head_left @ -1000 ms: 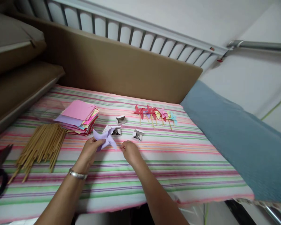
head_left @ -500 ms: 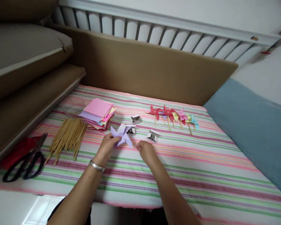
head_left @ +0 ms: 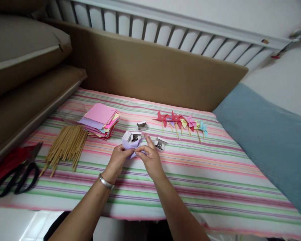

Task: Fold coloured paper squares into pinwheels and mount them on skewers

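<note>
A light purple paper pinwheel (head_left: pixel 130 144) is up off the striped cloth, between my two hands. My left hand (head_left: pixel 117 156) pinches it from the left side. From the right, my right hand (head_left: pixel 149 157) has thumb and index finger closed at the pinwheel's middle, with the other fingers raised; whether a small pin is between the fingertips is too small to tell. Just behind the paper stands a small open white box (head_left: pixel 135 137) with dark metal bits in it. A second such box (head_left: pixel 160 144) sits right of my right hand, and another little box (head_left: pixel 141 126) lies farther back.
Stacked coloured paper squares (head_left: pixel 100 115) lie to the left, with a bundle of thin wooden sticks (head_left: pixel 66 144) in front. Black-handled scissors (head_left: pixel 21 177) rest at the far left by red material (head_left: pixel 10 162). Several pinwheels on sticks (head_left: pixel 177 119) lie at the back right before a brown board (head_left: pixel 153 67).
My right hand has come left and up to the purple pinwheel and now pinches its middle. The pinwheel's blades look more bunched up. The view has shifted slightly.
</note>
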`<state>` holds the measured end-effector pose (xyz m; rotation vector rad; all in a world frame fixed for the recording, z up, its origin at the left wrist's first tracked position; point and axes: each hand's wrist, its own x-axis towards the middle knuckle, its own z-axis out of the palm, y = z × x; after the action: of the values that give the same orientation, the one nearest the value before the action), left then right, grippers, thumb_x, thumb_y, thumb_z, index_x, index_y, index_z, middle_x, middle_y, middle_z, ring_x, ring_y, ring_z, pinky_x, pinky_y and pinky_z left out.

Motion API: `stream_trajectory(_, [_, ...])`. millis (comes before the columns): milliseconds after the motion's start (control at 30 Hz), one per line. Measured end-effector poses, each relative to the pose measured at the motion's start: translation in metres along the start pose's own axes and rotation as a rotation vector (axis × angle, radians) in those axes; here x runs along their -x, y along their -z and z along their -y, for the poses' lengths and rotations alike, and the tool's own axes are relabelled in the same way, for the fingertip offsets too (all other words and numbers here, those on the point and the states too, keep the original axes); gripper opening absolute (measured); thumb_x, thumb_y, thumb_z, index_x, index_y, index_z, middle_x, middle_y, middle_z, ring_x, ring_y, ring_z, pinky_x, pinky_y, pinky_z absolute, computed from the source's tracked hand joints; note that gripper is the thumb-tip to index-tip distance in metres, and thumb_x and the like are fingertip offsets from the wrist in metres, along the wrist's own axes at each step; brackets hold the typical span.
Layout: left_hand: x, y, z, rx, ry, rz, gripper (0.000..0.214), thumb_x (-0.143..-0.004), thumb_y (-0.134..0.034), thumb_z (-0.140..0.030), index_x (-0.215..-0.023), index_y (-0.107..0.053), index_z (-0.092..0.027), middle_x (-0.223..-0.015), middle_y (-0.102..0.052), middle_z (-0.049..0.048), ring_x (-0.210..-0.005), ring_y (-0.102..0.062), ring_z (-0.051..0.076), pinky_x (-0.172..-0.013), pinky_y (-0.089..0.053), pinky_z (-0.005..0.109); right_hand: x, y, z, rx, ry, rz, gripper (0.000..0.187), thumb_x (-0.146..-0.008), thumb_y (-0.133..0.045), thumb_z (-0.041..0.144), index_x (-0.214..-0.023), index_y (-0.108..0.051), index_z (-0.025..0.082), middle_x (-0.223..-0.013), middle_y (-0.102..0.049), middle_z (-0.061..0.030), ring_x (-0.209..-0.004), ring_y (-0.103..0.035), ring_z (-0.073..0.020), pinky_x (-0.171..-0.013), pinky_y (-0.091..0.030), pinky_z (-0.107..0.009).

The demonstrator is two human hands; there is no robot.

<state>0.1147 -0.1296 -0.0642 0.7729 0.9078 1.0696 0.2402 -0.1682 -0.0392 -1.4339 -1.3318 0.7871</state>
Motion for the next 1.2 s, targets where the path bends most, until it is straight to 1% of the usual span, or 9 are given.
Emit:
stream_trajectory(100, [0.0014,-0.0008,0.0004,-0.010,-0.006,0.012,0.020,-0.057,-0.075,-0.020,-0.076,-0.073,-0.015,-0.072,-0.072,0.0024,-0.065,-0.062,0.015,-0.065,-0.044,0.025,-0.0013,0.0007,-0.0020,0.004,-0.019,0.004,0.006,-0.069,-0.063,0.021,-0.070,-0.069,0.022,-0.147,-0.032,-0.0026,-0.138,-0.021,-0.0225,-0.110,-0.015,-0.039])
stream_trajectory(300, [0.0020,-0.0002,-0.0026,-0.036,0.002,0.028,0.022,-0.056,-0.077,-0.022,-0.077,-0.074,-0.015,-0.070,-0.072,0.0024,-0.064,-0.061,0.015,-0.064,-0.044,0.025,-0.0026,0.0023,-0.0037,-0.007,-0.045,0.017,0.007,-0.070,-0.062,0.022,-0.070,-0.068,0.022,-0.145,-0.035,-0.0051,-0.136,-0.024,-0.0227,-0.110,-0.016,-0.041])
stream_trajectory(467, [0.0021,-0.0006,-0.0041,-0.036,0.023,0.025,0.025,-0.053,-0.079,-0.024,-0.076,-0.074,-0.015,-0.071,-0.072,0.0029,-0.064,-0.062,0.016,-0.065,-0.044,0.026,-0.0033,0.0037,-0.0063,0.015,-0.090,0.025,0.008,-0.070,-0.061,0.025,-0.072,-0.068,0.022,-0.143,-0.038,-0.0058,-0.136,-0.024,-0.0236,-0.106,-0.024,-0.043])
stream_trajectory(600, [0.0030,-0.0005,-0.0066,-0.026,0.018,0.036,0.026,-0.053,-0.078,-0.024,-0.077,-0.074,-0.015,-0.073,-0.073,0.0037,-0.066,-0.063,0.017,-0.069,-0.045,0.027,-0.0030,0.0041,-0.0044,0.008,-0.103,0.014,0.008,-0.070,-0.061,0.026,-0.072,-0.067,0.021,-0.144,-0.036,-0.0067,-0.133,-0.032,-0.0247,-0.103,-0.029,-0.041])
stream_trajectory(667, [0.0032,-0.0003,-0.0076,-0.030,0.010,0.040,0.027,-0.054,-0.078,-0.024,-0.079,-0.074,-0.015,-0.074,-0.073,0.0039,-0.068,-0.063,0.017,-0.070,-0.046,0.028,-0.0029,0.0042,-0.0025,0.009,-0.092,0.007,0.008,-0.070,-0.061,0.026,-0.071,-0.067,0.021,-0.144,-0.036,-0.0063,-0.132,-0.033,-0.0250,-0.101,-0.030,-0.040])
stream_trajectory(800, [0.0027,-0.0005,-0.0071,-0.023,0.005,0.032,0.026,-0.054,-0.077,-0.023,-0.078,-0.074,-0.014,-0.075,-0.073,0.0042,-0.067,-0.063,0.017,-0.069,-0.046,0.028,-0.0029,0.0039,-0.0017,0.023,-0.066,0.011,0.009,-0.072,-0.059,0.026,-0.071,-0.067,0.021,-0.144,-0.036,-0.0062,-0.133,-0.031,-0.0249,-0.101,-0.030,-0.040])
stream_trajectory(967, [0.0026,-0.0015,-0.0058,-0.029,0.000,0.002,0.022,-0.054,-0.076,-0.021,-0.075,-0.074,-0.014,-0.072,-0.072,0.0038,-0.064,-0.062,0.016,-0.066,-0.045,0.027,-0.0031,0.0021,-0.0072,0.006,-0.074,0.010,0.008,-0.072,-0.060,0.026,-0.073,-0.067,0.021,-0.144,-0.036,-0.0070,-0.135,-0.026,-0.0244,-0.101,-0.031,-0.041])
stream_trajectory(1200, [0.0032,-0.0014,-0.0064,-0.070,-0.026,0.002,0.022,-0.055,-0.075,-0.022,-0.075,-0.074,-0.014,-0.071,-0.072,0.0042,-0.064,-0.061,0.017,-0.065,-0.045,0.027,-0.0036,0.0020,-0.0073,0.013,-0.116,0.012,0.010,-0.071,-0.060,0.027,-0.074,-0.067,0.021,-0.143,-0.038,-0.0089,-0.132,-0.032,-0.0255,-0.099,-0.033,-0.041])
